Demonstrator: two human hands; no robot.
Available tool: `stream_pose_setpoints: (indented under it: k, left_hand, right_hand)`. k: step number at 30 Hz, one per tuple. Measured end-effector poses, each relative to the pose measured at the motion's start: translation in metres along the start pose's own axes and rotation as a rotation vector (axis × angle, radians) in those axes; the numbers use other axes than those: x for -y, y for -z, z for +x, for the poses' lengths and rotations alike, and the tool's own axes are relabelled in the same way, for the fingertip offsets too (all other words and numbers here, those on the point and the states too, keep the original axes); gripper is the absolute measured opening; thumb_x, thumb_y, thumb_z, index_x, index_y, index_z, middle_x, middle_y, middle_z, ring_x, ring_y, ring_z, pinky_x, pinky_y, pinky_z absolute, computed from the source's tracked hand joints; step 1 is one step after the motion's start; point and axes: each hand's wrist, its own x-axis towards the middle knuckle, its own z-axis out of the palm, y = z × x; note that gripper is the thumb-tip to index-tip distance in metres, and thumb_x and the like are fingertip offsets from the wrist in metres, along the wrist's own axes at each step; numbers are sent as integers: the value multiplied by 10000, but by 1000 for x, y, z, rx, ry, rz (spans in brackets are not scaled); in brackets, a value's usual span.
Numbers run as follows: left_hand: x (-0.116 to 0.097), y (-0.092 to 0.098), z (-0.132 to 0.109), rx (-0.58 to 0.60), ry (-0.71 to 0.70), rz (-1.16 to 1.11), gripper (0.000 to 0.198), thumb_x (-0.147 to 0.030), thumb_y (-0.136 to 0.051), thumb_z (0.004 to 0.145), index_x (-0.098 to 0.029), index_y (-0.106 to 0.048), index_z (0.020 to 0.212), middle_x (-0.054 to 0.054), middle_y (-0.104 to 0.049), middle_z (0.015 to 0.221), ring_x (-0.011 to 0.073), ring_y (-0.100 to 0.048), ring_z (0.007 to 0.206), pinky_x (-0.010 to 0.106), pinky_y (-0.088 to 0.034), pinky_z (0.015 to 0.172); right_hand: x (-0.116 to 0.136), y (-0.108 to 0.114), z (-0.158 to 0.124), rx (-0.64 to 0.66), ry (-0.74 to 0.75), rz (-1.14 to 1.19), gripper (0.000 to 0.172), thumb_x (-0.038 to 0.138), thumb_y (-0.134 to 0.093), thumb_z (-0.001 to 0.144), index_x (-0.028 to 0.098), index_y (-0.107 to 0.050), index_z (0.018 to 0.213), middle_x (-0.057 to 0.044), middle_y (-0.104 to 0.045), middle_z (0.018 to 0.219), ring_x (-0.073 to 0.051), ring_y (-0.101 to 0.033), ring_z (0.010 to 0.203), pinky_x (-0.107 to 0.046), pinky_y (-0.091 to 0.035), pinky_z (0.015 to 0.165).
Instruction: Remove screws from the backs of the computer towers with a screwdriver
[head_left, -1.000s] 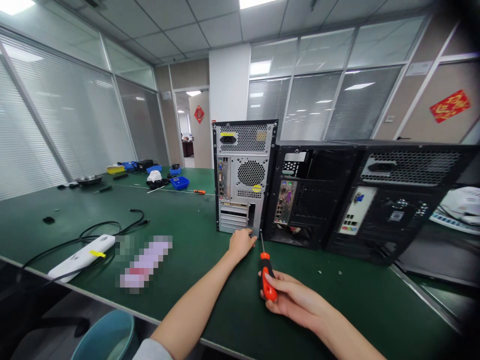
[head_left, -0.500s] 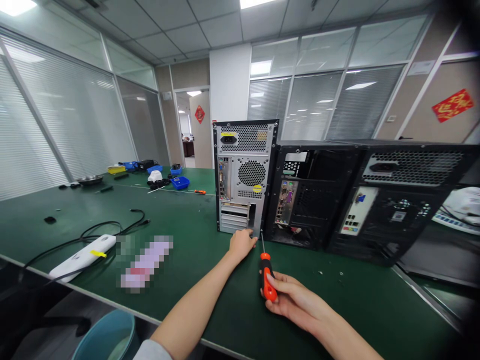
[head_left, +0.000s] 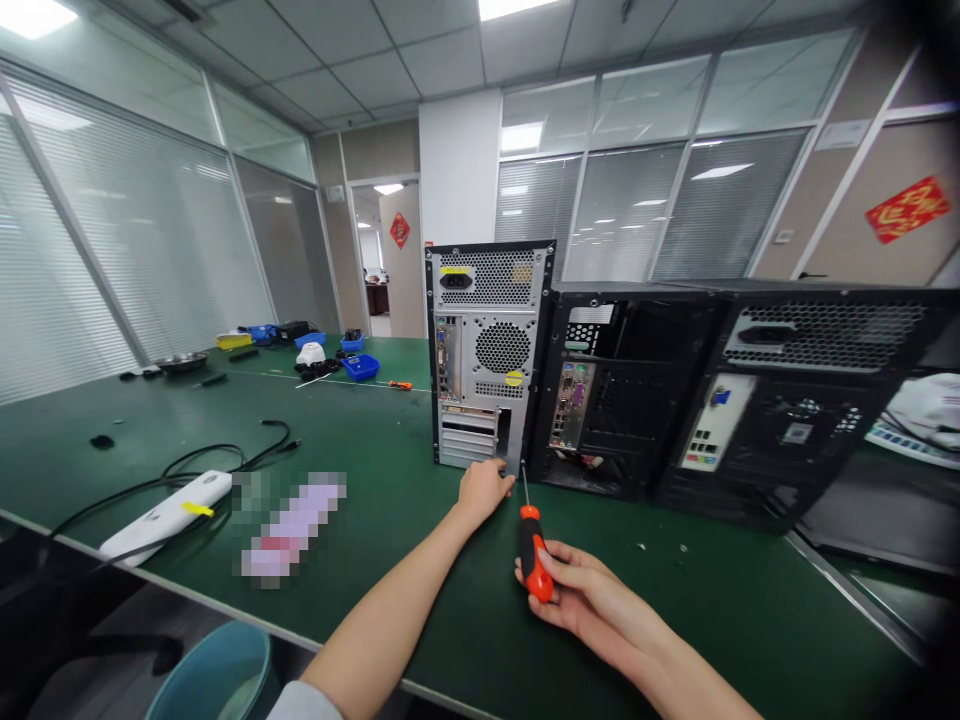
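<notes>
My right hand is closed around the orange-and-black handle of a screwdriver. Its thin shaft points up and away, and the tip meets the lower right corner of a computer case. That silver-backed case stands upright with its rear panel towards me. Low on the same panel, by the slot covers, my left hand rests with bent fingers close to the screwdriver tip. Whatever lies between those fingertips is hidden, and the screw itself is too small to make out.
Two black computer cases stand to the right. A white power strip with black cable lies left, beside a blurred-out patch. Blue trays and another screwdriver are farther back. Below the table edge stands a teal bin.
The screwdriver handle has turned a little in my right hand, and its orange and black faces show differently. My left hand and the case stay in place.
</notes>
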Motion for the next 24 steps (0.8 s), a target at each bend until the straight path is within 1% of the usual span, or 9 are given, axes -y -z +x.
stream_pose_setpoints:
  k: [3,12,18,22,24]
  left_hand:
    - [0,1,0,-3,-6,-6,321,-329,-482,805,-201,-590,1079,22,-703,727,161,-640,857,226,-469,736]
    - [0,1,-1,1,-7,-1,312,-330,-493,808,-203,-584,1078,17,-703,728,165,-642,866,231,-471,746]
    - [-1,1,-1,6,-3,1,318,-327,-492,810,-202,-580,1089,18,-703,737,158,-640,873,227,-465,764]
    - [-1,2,-1,1,-9,-4,318,-327,-496,808,-198,-581,1086,16,-702,732,160,-642,863,227,-466,760]
    - [-1,2,-1,0,-13,-4,317,-329,-495,808,-197,-582,1083,16,-702,729,161,-642,858,228,-466,757]
  right_hand:
    - [0,-1,-1,0,-1,10,218,194,-693,692,150,-528,828,-77,-667,755,-128,-623,668,-294,-491,669]
    - [0,-3,-1,6,-12,83,194,141,-691,675,132,-573,829,-80,-669,818,-167,-634,797,-325,-497,706]
    - [-1,0,0,50,-8,106,181,125,-668,691,130,-596,857,-110,-675,924,-181,-629,852,-364,-483,767]
    - [-1,-2,1,31,-8,142,197,102,-664,675,126,-599,859,-118,-679,923,-190,-635,841,-376,-486,759]
    - [1,-3,0,23,-3,164,170,115,-655,684,118,-600,845,-125,-680,919,-190,-637,823,-371,-491,742]
